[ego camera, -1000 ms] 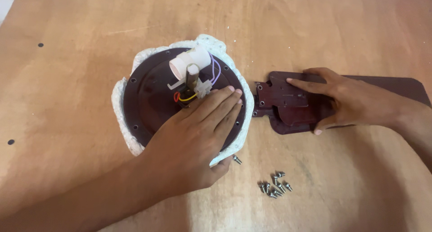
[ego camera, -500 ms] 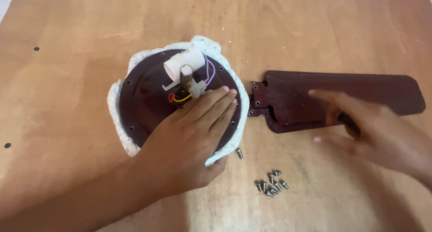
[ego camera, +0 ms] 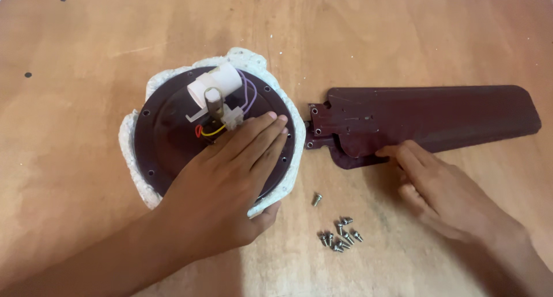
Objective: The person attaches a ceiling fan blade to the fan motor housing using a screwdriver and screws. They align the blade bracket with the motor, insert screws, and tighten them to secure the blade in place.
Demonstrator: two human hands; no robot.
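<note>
Two hands on a dismantled ceiling fan, laid out on a wooden worktop (ego camera: 403, 38).

The left hand (ego camera: 230, 182) lies flat and open on the round dark motor disc (ego camera: 167, 135), fingers spread beside its wired hub. The right hand (ego camera: 443, 187), open, fingertips touching the maroon blade's (ego camera: 438, 115) near edge. Loose screws (ego camera: 340, 236) lie between both hands.

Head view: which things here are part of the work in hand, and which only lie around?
In hand:
left hand flat on the motor disc
right hand, fingertips at the fan blade
white foam under the disc

Lying about:
screw pile
single screw
wooden table bearing everything
</note>
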